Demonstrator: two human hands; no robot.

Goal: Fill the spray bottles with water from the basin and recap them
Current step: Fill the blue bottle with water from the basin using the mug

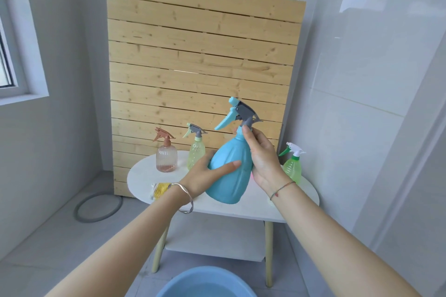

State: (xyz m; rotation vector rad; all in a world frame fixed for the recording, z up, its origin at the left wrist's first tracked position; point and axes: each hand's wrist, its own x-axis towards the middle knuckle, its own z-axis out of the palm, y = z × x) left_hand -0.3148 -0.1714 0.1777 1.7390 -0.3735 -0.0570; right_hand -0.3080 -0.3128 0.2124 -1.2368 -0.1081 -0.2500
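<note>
I hold a light blue spray bottle (229,171) tilted in the air above the white table (142,176). My left hand (205,173) grips its belly, thumb across the front. My right hand (261,154) grips the neck just under the grey and blue trigger head (241,113), which sits on the bottle. On the table stand a pink bottle (166,154), a yellow-green bottle (196,152) and a green bottle with a white and green head (293,165), all capped. A blue basin (205,283) with water is on the floor below.
A wooden slatted panel (200,67) leans behind the table. A yellow scrap (160,189) lies on the table's left front. A grey hose ring (97,207) lies on the floor at left. Tiled walls close in on both sides, and the table has a lower shelf (214,243).
</note>
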